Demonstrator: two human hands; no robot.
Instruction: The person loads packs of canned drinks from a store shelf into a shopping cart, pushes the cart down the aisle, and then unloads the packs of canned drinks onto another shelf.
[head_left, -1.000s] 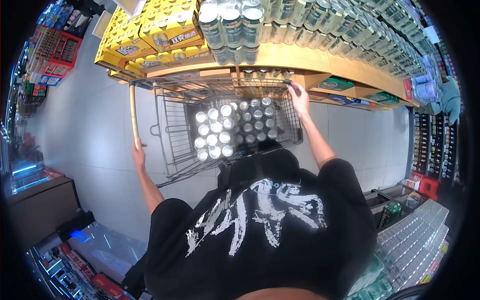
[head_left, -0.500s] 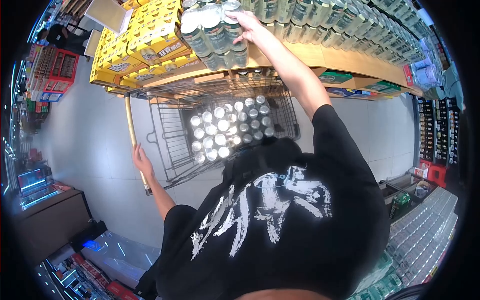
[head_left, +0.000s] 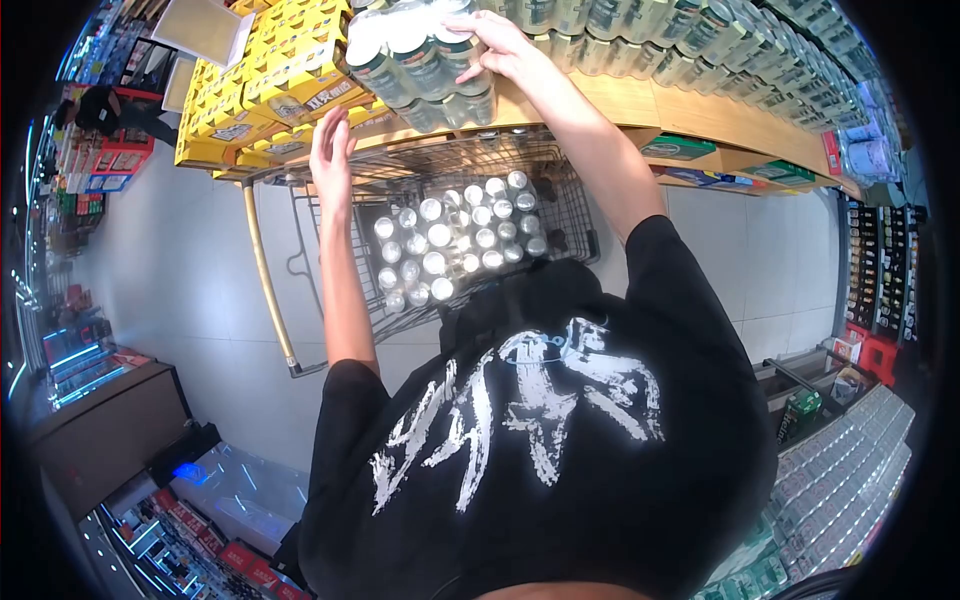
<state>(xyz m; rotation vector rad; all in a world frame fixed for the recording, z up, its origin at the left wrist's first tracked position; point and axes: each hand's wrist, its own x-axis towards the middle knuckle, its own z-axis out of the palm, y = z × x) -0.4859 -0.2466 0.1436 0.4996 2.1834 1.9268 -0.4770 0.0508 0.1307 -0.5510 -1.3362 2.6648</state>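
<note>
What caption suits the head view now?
Right hand touching a can pack, left hand open near yellow cartons, a shopping cart holding more cans.

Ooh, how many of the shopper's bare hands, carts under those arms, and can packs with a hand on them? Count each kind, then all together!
Left hand and right hand: 2
Shopping cart: 1
Can pack: 1
Total: 4

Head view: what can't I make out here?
All in the head view:
Cans in the cart: labels lost to glare and steep angle.
Cart's near side: behind the clothing.
Pack at the right hand: far end cut off by the top edge.
Far person: too small for detail.
</note>
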